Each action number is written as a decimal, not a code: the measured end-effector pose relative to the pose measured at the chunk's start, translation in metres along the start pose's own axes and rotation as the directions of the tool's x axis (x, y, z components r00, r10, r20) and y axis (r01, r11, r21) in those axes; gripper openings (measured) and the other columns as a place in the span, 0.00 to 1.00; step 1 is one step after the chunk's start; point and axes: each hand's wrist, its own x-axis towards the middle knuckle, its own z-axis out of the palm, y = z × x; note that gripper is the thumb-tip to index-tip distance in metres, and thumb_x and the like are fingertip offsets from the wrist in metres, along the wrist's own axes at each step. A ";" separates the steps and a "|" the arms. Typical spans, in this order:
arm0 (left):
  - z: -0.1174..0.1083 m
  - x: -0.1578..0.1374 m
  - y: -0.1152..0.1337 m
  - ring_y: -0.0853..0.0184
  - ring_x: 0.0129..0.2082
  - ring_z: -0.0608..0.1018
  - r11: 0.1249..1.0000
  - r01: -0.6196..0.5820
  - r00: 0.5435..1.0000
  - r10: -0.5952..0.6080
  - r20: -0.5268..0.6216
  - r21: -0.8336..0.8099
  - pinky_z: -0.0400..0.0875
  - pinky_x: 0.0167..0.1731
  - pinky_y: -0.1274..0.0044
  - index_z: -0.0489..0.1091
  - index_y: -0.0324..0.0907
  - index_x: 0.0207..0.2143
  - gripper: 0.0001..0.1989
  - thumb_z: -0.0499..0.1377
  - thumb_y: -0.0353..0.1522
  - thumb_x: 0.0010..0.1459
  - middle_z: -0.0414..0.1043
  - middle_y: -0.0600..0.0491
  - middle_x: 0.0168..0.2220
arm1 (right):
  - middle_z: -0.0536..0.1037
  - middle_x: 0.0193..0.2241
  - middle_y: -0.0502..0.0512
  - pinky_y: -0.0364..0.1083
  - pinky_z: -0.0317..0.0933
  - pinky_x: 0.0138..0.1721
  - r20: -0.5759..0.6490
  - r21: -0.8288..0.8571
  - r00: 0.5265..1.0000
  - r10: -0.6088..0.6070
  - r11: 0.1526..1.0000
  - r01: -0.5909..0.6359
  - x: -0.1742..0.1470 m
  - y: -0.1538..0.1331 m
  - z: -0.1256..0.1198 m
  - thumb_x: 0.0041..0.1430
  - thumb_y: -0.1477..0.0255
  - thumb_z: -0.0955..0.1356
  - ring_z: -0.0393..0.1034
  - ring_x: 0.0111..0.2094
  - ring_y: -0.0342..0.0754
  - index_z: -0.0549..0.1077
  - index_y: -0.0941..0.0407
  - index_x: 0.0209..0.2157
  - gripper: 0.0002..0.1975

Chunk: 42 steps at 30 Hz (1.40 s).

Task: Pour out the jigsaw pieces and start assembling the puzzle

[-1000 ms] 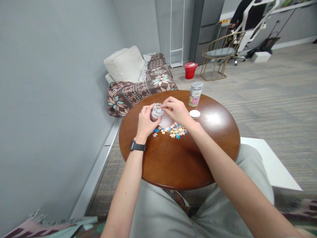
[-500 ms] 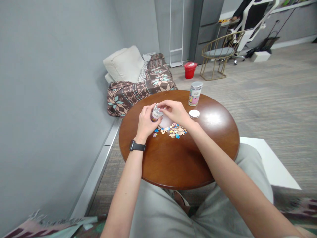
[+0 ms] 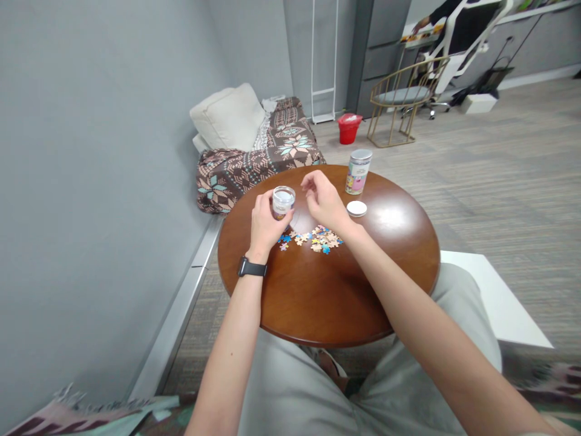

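Observation:
My left hand [image 3: 267,223], with a dark watch on its wrist, is wrapped round a clear open jar [image 3: 282,206] with a printed label. The jar stands upright at the table's left side, its lid off. To its right my right hand [image 3: 323,200] hovers above the table, apart from the jar. Its fingers are loosely bent and hold nothing that I can see. Several loose jigsaw puzzle pieces [image 3: 325,240] lie in front of both hands, some blue, some bare cardboard. A round white lid [image 3: 356,209] rests flat beyond my right wrist.
A second, taller jar [image 3: 359,172] with a silver lid stands at the far side of the round wooden table [image 3: 318,297]. Beyond are a covered couch [image 3: 272,151], a red bin [image 3: 348,129] and a gold-framed chair [image 3: 402,97]. Another person's arm [image 3: 431,21] shows at the back right.
My right hand has drawn back from the jar's mouth to the right. The jar, tilted before in my left hand, is now upright and slightly further left.

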 end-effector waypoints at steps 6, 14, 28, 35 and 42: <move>0.003 0.000 -0.007 0.58 0.51 0.75 0.997 0.047 0.988 -0.055 -0.147 -0.062 0.70 0.53 0.68 0.62 0.42 0.50 0.26 0.68 0.33 0.51 0.71 0.47 0.49 | 0.69 0.40 0.60 0.57 0.63 0.49 0.111 -0.079 0.991 0.072 0.995 -0.063 -0.006 0.009 0.006 0.50 0.82 0.59 0.65 0.42 0.55 0.65 0.54 0.41 0.17; 0.000 0.001 -0.001 0.61 0.52 0.75 0.982 -0.125 0.983 0.103 -0.150 -0.144 0.70 0.55 0.68 0.61 0.43 0.51 0.27 0.67 0.27 0.50 0.70 0.48 0.51 | 0.69 0.40 0.59 0.57 0.64 0.49 0.085 -0.058 0.995 0.046 0.997 -0.041 -0.006 0.006 0.006 0.51 0.81 0.58 0.66 0.43 0.55 0.64 0.54 0.43 0.17; 0.001 -0.001 -0.002 0.59 0.55 0.75 0.980 -0.134 0.983 0.114 -0.141 -0.146 0.69 0.58 0.66 0.59 0.44 0.55 0.31 0.67 0.31 0.51 0.69 0.46 0.54 | 0.71 0.40 0.61 0.57 0.65 0.50 0.187 -0.118 0.980 0.062 0.992 -0.040 -0.011 0.019 0.012 0.50 0.81 0.59 0.67 0.44 0.56 0.65 0.55 0.42 0.17; 0.003 -0.002 -0.007 0.57 0.57 0.74 0.978 -0.153 0.977 0.128 -0.168 -0.145 0.69 0.60 0.64 0.56 0.44 0.58 0.36 0.69 0.33 0.50 0.68 0.44 0.56 | 0.72 0.42 0.63 0.58 0.64 0.51 0.227 -0.144 0.971 0.079 0.988 -0.047 -0.011 0.020 0.013 0.51 0.81 0.59 0.67 0.45 0.57 0.66 0.57 0.43 0.17; 0.005 -0.003 -0.008 0.57 0.56 0.75 0.970 -0.176 0.979 0.155 -0.129 -0.167 0.71 0.58 0.63 0.56 0.44 0.58 0.37 0.70 0.35 0.50 0.68 0.45 0.55 | 0.72 0.42 0.63 0.57 0.65 0.49 0.229 -0.163 0.969 0.091 0.985 -0.054 -0.011 0.016 0.012 0.53 0.79 0.59 0.68 0.45 0.57 0.66 0.57 0.43 0.15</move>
